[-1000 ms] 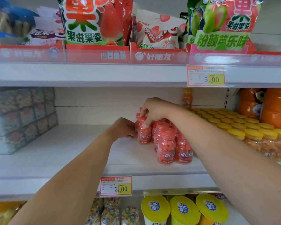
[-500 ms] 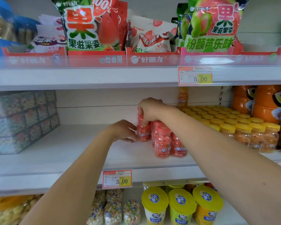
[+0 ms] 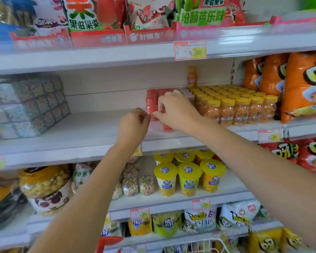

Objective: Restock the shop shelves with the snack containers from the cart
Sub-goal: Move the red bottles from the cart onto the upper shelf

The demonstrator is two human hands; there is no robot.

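Red plastic is what your next move turns on: the red containers (image 3: 151,101) stand upright, long axis vertical, in a tight cluster on the middle shelf (image 3: 80,132). They are just beside the block of yellow-lidded jars (image 3: 233,108) on their right, and bare board runs away on their left toward the wrapped boxes (image 3: 26,105). Your right hand (image 3: 173,110) is the nearer one. It comes in from the right and lies over the top and front of the cluster, fingers curled down and pinching the front container at its left edge. Your left hand (image 3: 133,125) sits just beside the cluster's left flank, a little lower and closer to you, with its fingers curled in toward the thumb. Blur keeps you from telling whether it grips a container or closes on nothing. The free room lies wholly to the left, so further containers probably have to go in from that side, where your left hand is placed. The jars wall off the right. Only the wire rim of the cart (image 3: 193,247) shows, at the bottom edge, well below both hands, and its load is not readable.
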